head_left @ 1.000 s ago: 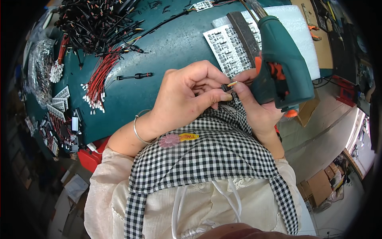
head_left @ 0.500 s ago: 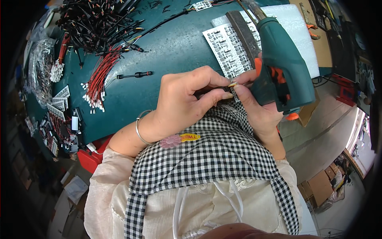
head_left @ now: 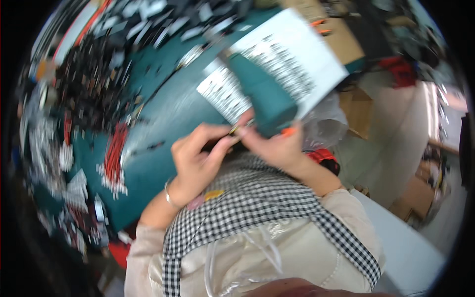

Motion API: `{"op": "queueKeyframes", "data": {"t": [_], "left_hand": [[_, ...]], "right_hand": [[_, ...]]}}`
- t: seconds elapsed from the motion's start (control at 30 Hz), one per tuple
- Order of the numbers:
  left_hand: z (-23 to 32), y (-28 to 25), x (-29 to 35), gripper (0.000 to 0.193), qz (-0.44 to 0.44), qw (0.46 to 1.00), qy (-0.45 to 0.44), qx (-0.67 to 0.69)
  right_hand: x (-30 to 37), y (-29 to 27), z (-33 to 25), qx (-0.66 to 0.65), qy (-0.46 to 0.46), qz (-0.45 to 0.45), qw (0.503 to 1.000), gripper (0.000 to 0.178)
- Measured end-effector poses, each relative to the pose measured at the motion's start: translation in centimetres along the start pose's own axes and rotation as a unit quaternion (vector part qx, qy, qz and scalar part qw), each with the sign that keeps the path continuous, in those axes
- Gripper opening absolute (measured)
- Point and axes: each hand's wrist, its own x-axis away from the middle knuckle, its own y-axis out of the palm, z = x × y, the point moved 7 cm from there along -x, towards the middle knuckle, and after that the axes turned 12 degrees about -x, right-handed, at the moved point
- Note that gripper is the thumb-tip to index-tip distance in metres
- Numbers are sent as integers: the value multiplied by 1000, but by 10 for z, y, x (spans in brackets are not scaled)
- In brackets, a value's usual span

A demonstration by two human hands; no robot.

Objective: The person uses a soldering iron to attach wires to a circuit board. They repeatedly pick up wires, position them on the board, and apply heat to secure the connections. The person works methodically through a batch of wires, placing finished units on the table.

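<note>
My left hand [head_left: 195, 154] is closed in a pinch, thumb and forefinger on thin wire ends [head_left: 233, 132] with a yellowish strand; blur hides the details. My right hand [head_left: 277, 148] meets it there, its thumb and forefinger at the same wires. In the right hand is also a dark green gun-shaped tool [head_left: 264, 94] with a metal nozzle and orange parts, pointing away from me to the far left. Under and beyond the tool lies a white panel of small circuit boards [head_left: 222, 91].
On the green table [head_left: 173, 116] lie red wires with white plugs [head_left: 116, 153], a heap of black cables [head_left: 94, 84], a short black connector lead [head_left: 148, 147] and plastic bags [head_left: 44, 136]. A white foam sheet [head_left: 321, 69] supports more boards at the right. Cardboard boxes [head_left: 418, 195] stand beyond.
My view has swung and blurred, so the table appears turned and more of its far side shows. Both hands stay together at the wires, and the green tool stays in my right hand.
</note>
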Motion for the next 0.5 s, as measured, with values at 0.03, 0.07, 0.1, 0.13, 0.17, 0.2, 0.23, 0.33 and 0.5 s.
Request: {"op": "queueKeyframes", "data": {"t": [0.03, 0.07, 0.1, 0.13, 0.17, 0.2, 0.23, 0.33, 0.5], "left_hand": [[5, 2, 0, 7, 7, 1000, -5, 7], [4, 6, 1, 6, 1, 999, -10, 32], [3, 8, 1, 6, -9, 998, -18, 53], [8, 17, -3, 7, -34, 997, -16, 72], [-8, 22, -7, 8, -59, 995, -19, 72], [-6, 24, -9, 8, -60, 995, -5, 73], [-4, 23, -10, 9, -59, 996, 5, 69], [9, 27, -16, 10, -52, 995, 48, 70], [9, 31, -16, 11, -53, 994, 69, 69]], "right_hand": [[0, -3, -3, 21, -1, -4, 1000, 37], [0, -5, -5, 26, -8, -6, 1000, 42], [-1, -5, -6, 13, -9, -2, 1000, 47], [5, -11, -14, -59, -12, 23, 998, 46], [1, -10, 1, -58, -44, 13, 997, 37], [-1, -11, 1, -61, -53, 9, 997, 37], [-1, -9, -3, -69, -58, 1, 996, 37], [7, -16, -18, -82, -72, 44, 993, 36], [17, -20, -21, -53, -117, 67, 989, 33]]}}
